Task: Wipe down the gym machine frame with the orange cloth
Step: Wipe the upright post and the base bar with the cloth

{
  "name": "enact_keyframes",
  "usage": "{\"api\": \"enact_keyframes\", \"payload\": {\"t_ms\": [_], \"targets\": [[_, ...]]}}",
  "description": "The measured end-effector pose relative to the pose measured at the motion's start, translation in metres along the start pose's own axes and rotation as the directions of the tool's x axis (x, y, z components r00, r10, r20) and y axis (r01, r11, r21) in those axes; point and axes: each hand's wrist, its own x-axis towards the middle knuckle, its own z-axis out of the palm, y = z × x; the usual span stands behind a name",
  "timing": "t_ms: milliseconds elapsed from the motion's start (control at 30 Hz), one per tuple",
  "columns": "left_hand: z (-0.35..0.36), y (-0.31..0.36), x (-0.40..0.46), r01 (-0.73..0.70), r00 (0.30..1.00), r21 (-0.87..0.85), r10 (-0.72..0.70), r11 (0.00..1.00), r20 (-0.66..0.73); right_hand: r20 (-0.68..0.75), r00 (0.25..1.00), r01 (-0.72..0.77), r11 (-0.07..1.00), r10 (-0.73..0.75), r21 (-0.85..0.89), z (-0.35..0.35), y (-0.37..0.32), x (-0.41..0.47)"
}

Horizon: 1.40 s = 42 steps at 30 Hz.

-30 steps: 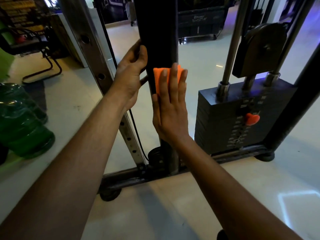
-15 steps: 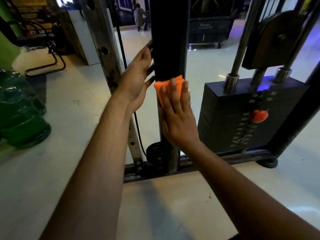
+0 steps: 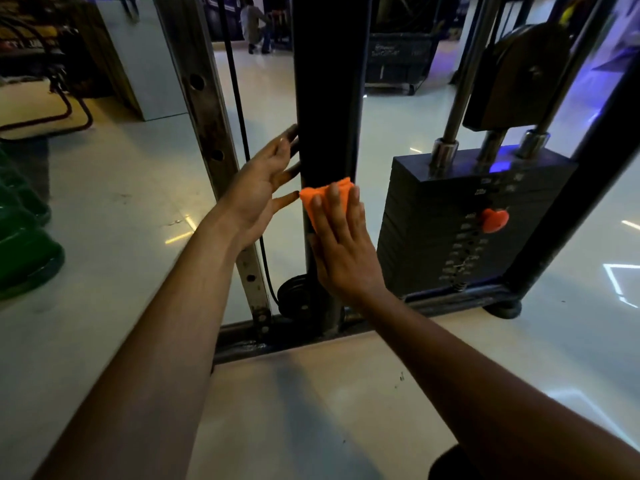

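Note:
A black upright post [image 3: 327, 98] of the gym machine frame rises in the middle of the head view. My right hand [image 3: 341, 244] lies flat against the post and presses a folded orange cloth [image 3: 320, 195] onto it; the cloth shows above and left of my fingers. My left hand [image 3: 263, 188] rests on the post's left side, fingers spread and curling behind it, thumb tip near the cloth. The frame's base rail [image 3: 298, 336] runs along the floor below.
A black weight stack [image 3: 450, 237] with an orange selector pin [image 3: 493, 220] stands to the right, under chrome guide rods [image 3: 460, 81]. A drilled steel upright [image 3: 207, 133] and cable [image 3: 239, 109] stand to the left. Green objects [image 3: 24, 251] lie at far left. A person [image 3: 254, 24] crouches far behind.
My right hand has slid the orange cloth down the post. My left hand has moved down with it and loosened, its fingers spreading.

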Motion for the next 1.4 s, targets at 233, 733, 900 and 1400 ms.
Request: {"api": "enact_keyframes", "payload": {"t_ms": [233, 733, 900, 1400], "targets": [[-0.003, -0.010, 0.004, -0.001, 1.000, -0.055, 0.001, 0.999, -0.003, -0.200, 0.968, -0.133, 0.984, 0.154, 0.118, -0.002, -0.016, 0.041], [-0.004, -0.023, 0.001, 0.010, 1.000, -0.048, -0.008, 0.999, 0.023, -0.063, 0.989, -0.138, 0.990, 0.137, -0.010, 0.036, -0.006, -0.024], [0.002, -0.034, -0.003, 0.029, 0.999, -0.050, -0.028, 0.998, 0.017, -0.108, 0.981, -0.157, 0.986, 0.163, 0.057, 0.027, -0.010, -0.014], [0.005, -0.044, -0.001, 0.061, 0.997, -0.095, -0.065, 0.994, -0.039, -0.200, 0.943, -0.242, 0.960, 0.267, 0.143, -0.001, -0.011, 0.039]]}}
